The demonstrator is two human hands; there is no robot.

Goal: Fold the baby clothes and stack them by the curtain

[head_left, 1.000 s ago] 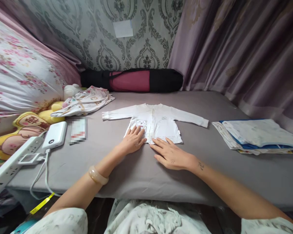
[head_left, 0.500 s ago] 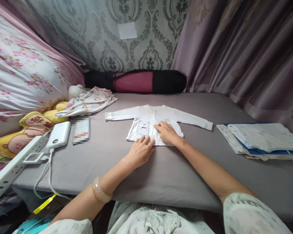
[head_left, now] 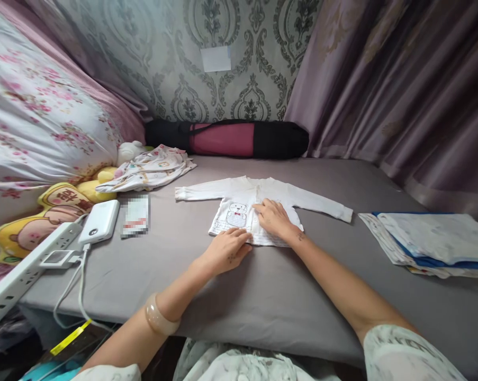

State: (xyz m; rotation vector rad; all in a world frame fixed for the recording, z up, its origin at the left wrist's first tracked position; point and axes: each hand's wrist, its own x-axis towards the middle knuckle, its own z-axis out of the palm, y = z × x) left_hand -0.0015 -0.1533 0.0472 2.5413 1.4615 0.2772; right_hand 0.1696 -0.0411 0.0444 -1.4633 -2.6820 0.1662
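Observation:
A small white long-sleeved baby shirt [head_left: 262,188] with a bear print lies spread flat, front up, its sleeves stretched out to both sides. At its bottom hem, left of the centre, my left hand [head_left: 228,246] rests with the fingers laid out on the cloth. My right hand [head_left: 273,217] lies on the right half of the front, fingertips touching the centre opening, fingers extended. Neither hand grips the fabric as far as I can see. Part of the right front is hidden under my right hand.
The shirt lies on a grey-covered surface [head_left: 151,286]. On the right is a stack of folded clothes [head_left: 433,238]. To the left are a crumpled printed garment [head_left: 155,166], a white power bank [head_left: 99,221], a power strip [head_left: 28,275] and plush toys [head_left: 32,233]. A black-and-maroon long bag [head_left: 223,140] lies at the back.
The view has shifted slightly, so everything sits a little lower and to the right. Both hands stay on the shirt in nearly the same places; the shirt still lies flat.

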